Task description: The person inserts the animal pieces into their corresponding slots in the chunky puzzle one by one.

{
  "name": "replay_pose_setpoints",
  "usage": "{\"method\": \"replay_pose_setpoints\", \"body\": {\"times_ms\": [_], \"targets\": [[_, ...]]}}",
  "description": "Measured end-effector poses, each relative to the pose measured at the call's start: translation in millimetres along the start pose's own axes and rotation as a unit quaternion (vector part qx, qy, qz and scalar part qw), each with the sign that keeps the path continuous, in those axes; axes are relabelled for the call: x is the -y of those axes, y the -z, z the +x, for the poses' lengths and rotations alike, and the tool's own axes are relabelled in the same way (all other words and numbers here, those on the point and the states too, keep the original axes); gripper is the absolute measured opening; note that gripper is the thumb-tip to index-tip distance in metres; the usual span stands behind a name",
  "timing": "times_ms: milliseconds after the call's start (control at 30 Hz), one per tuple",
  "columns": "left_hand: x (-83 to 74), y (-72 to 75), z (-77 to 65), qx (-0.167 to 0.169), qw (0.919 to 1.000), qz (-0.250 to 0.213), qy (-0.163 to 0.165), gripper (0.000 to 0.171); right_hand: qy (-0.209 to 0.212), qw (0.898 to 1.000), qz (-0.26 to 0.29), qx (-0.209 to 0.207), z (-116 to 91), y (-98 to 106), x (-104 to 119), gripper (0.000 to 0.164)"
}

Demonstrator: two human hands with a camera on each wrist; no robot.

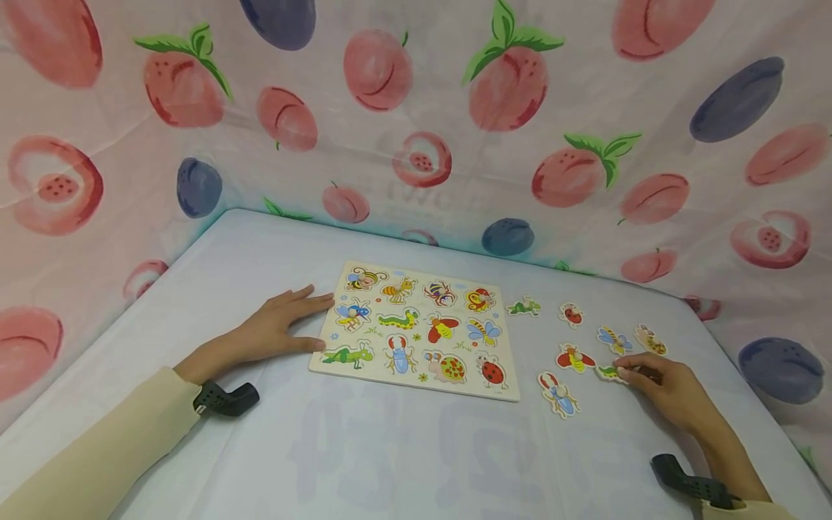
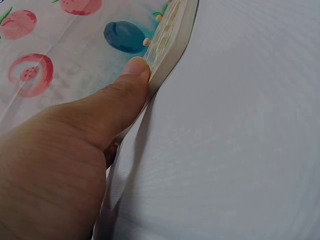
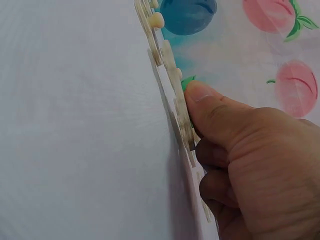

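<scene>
A wooden insect puzzle board (image 1: 409, 383) lies on the table, showing several rows of colourful insects. My left hand (image 1: 276, 325) touches its left edge with fingers spread and extended; in the left wrist view the thumb (image 2: 117, 97) presses against the board's side. Right of the board, my right hand (image 1: 666, 386) pinches a green caterpillar piece (image 1: 607, 373) between thumb and fingers. The piece is low over the table; whether it touches the cloth I cannot tell. Close by lie a red-winged insect piece (image 1: 575, 359), a dragonfly piece (image 1: 614, 340) and a snail piece (image 1: 651, 340).
A stag beetle piece (image 1: 558, 395) lies nearer the front, right of the board. Farther back are a grasshopper piece (image 1: 523, 306) by the board's edge and a ladybug piece (image 1: 571, 315). White cloth (image 1: 260, 448) covers the table, with a fruit-print curtain (image 1: 448, 87) behind.
</scene>
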State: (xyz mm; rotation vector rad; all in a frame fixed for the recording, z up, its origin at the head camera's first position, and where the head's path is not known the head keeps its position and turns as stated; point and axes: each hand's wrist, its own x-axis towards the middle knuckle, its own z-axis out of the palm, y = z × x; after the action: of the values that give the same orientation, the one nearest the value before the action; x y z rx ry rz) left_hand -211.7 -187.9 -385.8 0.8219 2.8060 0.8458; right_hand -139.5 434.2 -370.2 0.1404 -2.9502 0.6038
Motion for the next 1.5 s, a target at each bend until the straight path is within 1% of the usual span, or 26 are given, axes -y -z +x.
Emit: {"method": "replay_pose_setpoints", "body": {"times_ms": [300, 500, 633, 867, 1033, 1133, 1400, 1500], "targets": [[-1.3, -0.5, 0.3, -0.002, 1.0, -0.003, -0.001, 0.081, 0.007, 1.0, -0.001, -0.011, 0.6, 2.5, -0.2, 0.015], [-0.5, -0.9, 0.3, -0.001, 1.0, -0.001, 0.0, 0.081, 0.038, 0.999, 0.009, 0.005, 2.2, 2.0, 2.2, 0.009], [0.5, -0.6, 1.2, 0.002, 1.0, 0.001, 0.002, 0.081, 0.035, 0.999, 0.017, 0.011, 3.2, -1.1, 1.8, 0.01], [-0.9, 0.8, 1.2, -0.002, 1.0, -0.001, 0.003, 0.081, 0.019, 1.0, 0.018, -0.009, 5.3, -6.2, 4.4, 0.01], [-1.6, 1.8, 0.6, -0.002, 1.0, -0.003, 0.005, 0.08, 0.011, 1.0, 0.012, -0.026, 7.9, -7.1, 9.4, 0.016], [-1.7, 2.1, 0.5, 0.0, 1.0, -0.002, 0.006, 0.08, 0.021, 0.999, 0.006, -0.038, 8.9, -8.5, 11.0, 0.019], [-0.6, 1.5, 0.4, -0.003, 1.0, 0.0, -0.002, 0.081, 0.045, 0.997, 0.012, -0.064, 8.5, -15.2, 12.4, 0.015], [-0.7, 0.7, 0.5, -0.002, 1.0, -0.002, -0.003, 0.081, 0.057, 0.996, 0.007, -0.066, 7.2, -17.7, 14.2, 0.014]]}}
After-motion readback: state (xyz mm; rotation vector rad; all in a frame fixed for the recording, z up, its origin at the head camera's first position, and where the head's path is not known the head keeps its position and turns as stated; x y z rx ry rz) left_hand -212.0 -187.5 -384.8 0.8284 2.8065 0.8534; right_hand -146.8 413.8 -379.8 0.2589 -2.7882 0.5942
